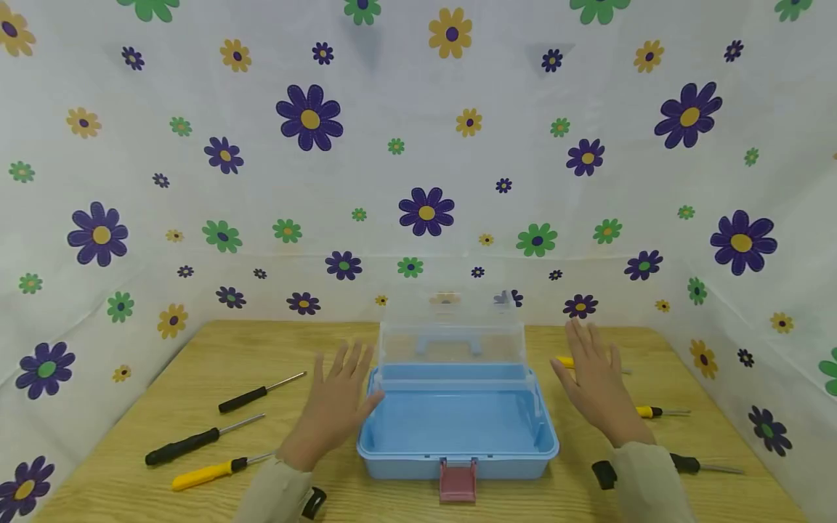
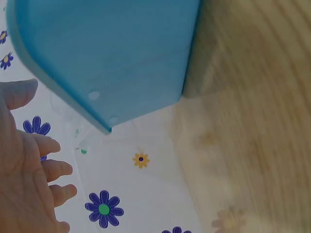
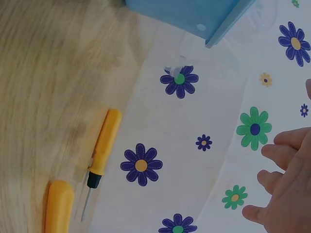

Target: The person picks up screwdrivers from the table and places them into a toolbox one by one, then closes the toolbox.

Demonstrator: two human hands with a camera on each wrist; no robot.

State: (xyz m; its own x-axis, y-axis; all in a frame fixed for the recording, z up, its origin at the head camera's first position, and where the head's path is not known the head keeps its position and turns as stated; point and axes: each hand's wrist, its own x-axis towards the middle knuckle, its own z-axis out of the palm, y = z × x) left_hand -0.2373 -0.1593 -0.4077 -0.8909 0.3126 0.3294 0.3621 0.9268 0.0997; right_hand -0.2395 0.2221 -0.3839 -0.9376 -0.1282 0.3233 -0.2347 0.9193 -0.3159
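Observation:
A light blue plastic toolbox (image 1: 458, 465) stands on the wooden table, its clear lid (image 1: 451, 312) raised at the back and a pink latch (image 1: 458, 482) hanging in front. No items show inside the box. My left hand (image 1: 336, 403) is raised just left of the box, fingers spread and holding nothing. Over on the other side, my right hand (image 1: 596, 385) hovers with straight fingers, also holding nothing. The left wrist view shows the box's blue side wall (image 2: 121, 58) apart from the fingers. Part of a yellow screwdriver is hidden behind my right hand in the head view.
Left of the box lie a small black screwdriver (image 1: 245, 399), a larger black one (image 1: 186, 446) and a yellow one (image 1: 205, 474). To the right are yellow screwdrivers (image 3: 104, 143) and a dark-handled one (image 1: 686, 463), partly behind the sleeve. A flowered cloth (image 1: 366, 167) surrounds the table.

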